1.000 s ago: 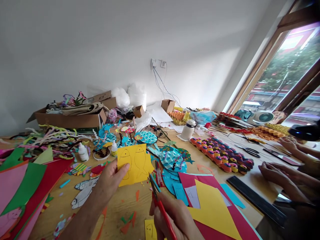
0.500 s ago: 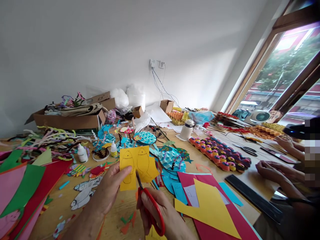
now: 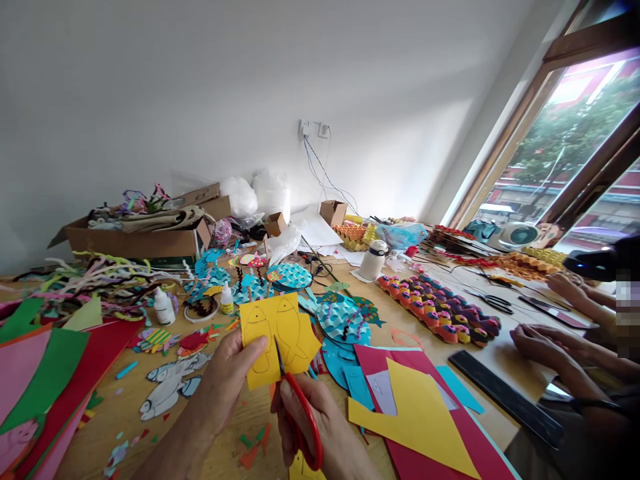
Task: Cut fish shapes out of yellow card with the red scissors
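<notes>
A yellow paper (image 3: pixel 287 323) with two fish outlines drawn on it is pinched at its left side by my left hand (image 3: pixel 227 377), thumb on top. My right hand (image 3: pixel 317 413) is closed round the red handles of a pair of scissors (image 3: pixel 306 417). The dark blades reach up into the paper between the two outlines, from its lower edge. Below my right hand lies another yellow piece (image 3: pixel 303 469) with drawn lines, partly hidden. Black-and-white paper fish (image 3: pixel 167 393) lie left of my left wrist.
Coloured sheets lie at left (image 3: pixel 47 380) and right, with yellow paper (image 3: pixel 425 417) over red. Glue bottles (image 3: pixel 164 307), blue crafts (image 3: pixel 343 317) and a painted egg tray (image 3: pixel 440 310) stand beyond. Another person's hands (image 3: pixel 545 347) are at the right, near a black bar (image 3: pixel 505 397).
The paper has turned slightly, its lower edge shifting right. The scissors have tilted a little, and their handles have moved slightly left. Both hands keep their holds.
</notes>
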The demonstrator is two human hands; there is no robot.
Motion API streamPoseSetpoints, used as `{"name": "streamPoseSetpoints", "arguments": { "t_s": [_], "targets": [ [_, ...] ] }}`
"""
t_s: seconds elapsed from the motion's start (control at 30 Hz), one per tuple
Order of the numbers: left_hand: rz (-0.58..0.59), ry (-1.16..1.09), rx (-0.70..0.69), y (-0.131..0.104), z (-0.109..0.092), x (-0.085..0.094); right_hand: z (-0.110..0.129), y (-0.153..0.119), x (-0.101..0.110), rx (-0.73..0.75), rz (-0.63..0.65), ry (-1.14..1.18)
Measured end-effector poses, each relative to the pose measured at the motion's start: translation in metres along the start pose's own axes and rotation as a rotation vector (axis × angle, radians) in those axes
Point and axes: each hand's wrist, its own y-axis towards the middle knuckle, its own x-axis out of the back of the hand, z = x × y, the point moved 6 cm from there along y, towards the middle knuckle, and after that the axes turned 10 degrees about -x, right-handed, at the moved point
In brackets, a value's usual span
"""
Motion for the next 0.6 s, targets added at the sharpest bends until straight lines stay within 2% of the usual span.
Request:
{"name": "streamPoseSetpoints", "arguments": {
  "t_s": [0.1,0.37,0.6],
  "targets": [
    [-0.018,-0.001,-0.003,0.001,0.0,0.0,0.002,-0.002,0.001,-0.003,-0.023,-0.012],
    [0.064,-0.094,0.032,0.003,0.005,-0.001,0.0,-0.003,0.003,0.01,-0.025,-0.063],
    [0.016,-0.07,-0.002,0.004,0.005,0.008,-0.01,-0.012,0.014,-0.049,-0.038,-0.171]
  ]
}}
